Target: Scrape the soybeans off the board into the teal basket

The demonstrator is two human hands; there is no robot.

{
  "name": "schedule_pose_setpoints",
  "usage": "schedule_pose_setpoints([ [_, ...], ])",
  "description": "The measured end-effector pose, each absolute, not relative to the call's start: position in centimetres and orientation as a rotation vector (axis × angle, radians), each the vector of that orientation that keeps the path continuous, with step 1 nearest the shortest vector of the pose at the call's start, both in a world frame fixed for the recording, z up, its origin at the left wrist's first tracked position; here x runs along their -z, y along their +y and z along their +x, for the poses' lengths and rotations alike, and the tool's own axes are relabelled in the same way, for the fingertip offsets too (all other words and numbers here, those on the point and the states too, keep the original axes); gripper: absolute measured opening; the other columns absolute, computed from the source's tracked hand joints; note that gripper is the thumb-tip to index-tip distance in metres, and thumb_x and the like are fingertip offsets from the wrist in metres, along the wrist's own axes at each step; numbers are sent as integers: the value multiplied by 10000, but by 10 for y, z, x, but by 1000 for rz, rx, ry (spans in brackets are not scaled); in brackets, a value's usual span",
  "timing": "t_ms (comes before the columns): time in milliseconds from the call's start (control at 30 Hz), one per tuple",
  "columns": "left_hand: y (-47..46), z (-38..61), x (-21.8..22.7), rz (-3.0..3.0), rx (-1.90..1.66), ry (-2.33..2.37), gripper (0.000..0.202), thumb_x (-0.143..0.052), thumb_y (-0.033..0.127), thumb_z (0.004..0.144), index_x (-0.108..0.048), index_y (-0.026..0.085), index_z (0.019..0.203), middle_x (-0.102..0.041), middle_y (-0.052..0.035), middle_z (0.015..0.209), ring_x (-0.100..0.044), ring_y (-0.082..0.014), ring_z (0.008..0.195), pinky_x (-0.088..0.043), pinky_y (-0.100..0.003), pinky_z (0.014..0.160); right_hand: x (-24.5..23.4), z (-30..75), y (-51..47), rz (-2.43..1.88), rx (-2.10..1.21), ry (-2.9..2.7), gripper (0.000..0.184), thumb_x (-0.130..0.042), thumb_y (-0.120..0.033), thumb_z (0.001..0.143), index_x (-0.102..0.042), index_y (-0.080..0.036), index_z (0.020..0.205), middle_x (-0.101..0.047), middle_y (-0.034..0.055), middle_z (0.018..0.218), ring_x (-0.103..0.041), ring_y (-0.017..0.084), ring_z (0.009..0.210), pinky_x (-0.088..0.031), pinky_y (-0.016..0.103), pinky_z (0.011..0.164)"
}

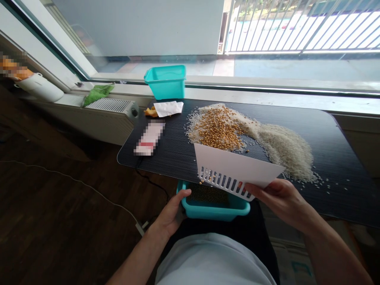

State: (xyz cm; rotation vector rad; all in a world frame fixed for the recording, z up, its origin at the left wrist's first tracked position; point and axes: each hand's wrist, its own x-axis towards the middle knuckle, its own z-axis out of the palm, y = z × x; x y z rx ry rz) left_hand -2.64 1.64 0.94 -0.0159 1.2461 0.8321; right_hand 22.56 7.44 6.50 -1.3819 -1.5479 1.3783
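Note:
My right hand grips the lower right corner of a white plastic panel with a row of slots along its near edge. It stands tilted at the table's front edge, with a few soybeans by its slots. Below that edge, my left hand holds the left rim of a turquoise bin, thumb over the rim. Small dark-looking grains cover the bin's bottom; the panel partly hides them. Behind the panel, a pile of yellow soybeans lies on scattered white rice, joined to a larger heap of rice at the right.
A second turquoise bin stands at the table's back left by the window. White paper and a blurred phone-like object lie on the dark table. A radiator with a green cloth is at the left.

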Motion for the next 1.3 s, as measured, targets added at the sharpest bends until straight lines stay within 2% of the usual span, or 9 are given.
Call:
schedule_pose_setpoints([
  [100, 17, -27, -8, -27, -839, 1248, 282, -589, 261, 842, -646, 155, 1098, -750, -82, 968, -697, -203, 866, -546, -285, 728, -64, 227, 74, -1414, -1367, -1550, 467, -746, -647, 641, -811, -213, 799, -792, 60, 816, -753, 264, 726, -623, 297, 666],
  [300, 16, -28, -5, -6, -837, 1240, 279, -600, 281, 834, -646, 149, 1075, -750, -93, 976, -690, -227, 940, -539, -302, 792, -60, 232, 70, -1398, -1433, -1634, 413, -722, -582, 723, -810, -211, 882, -794, 58, 878, -753, 275, 786, -624, 318, 703],
  [500, 17, -27, -7, 0, -833, 1251, 297, -580, 276, 846, -633, 156, 1112, -749, -92, 998, -687, -231, 965, -534, -309, 813, -62, 223, 72, -1374, -1405, -1577, 458, -724, -632, 685, -807, -208, 837, -794, 62, 865, -753, 274, 774, -624, 326, 712],
  [633, 16, -27, -8, 8, -834, 1253, 316, -574, 283, 855, -624, 164, 1143, -745, -83, 1027, -682, -224, 980, -533, -305, 819, -59, 220, 72, -1338, -1468, -1614, 410, -720, -566, 733, -803, -209, 918, -794, 51, 899, -747, 280, 835, -618, 349, 760],
  [733, 16, -30, -8, 16, -824, 1246, 339, -569, 296, 860, -618, 162, 1167, -747, -85, 1021, -683, -231, 979, -536, -312, 810, -59, 221, 73, -1366, -1425, -1621, 362, -717, -527, 751, -804, -220, 921, -794, 42, 901, -746, 276, 820, -620, 348, 742],
  [1000, 17, -37, -8, -17, -843, 1276, 363, -566, 295, 865, -599, 173, 1205, -746, -80, 1024, -684, -226, 979, -535, -316, 822, -58, 207, 87, -1385, -1338, -1614, 364, -726, -544, 718, -807, -219, 861, -795, 34, 861, -741, 279, 800, -617, 337, 713],
  [1300, 18, -38, -6, -14, -845, 1271, 360, -563, 308, 867, -609, 167, 1195, -744, -81, 1036, -684, -222, 978, -536, -305, 811, -53, 206, 85, -1331, -1419, -1621, 332, -701, -473, 775, -794, -203, 946, -791, 31, 932, -740, 275, 858, -611, 341, 764],
])
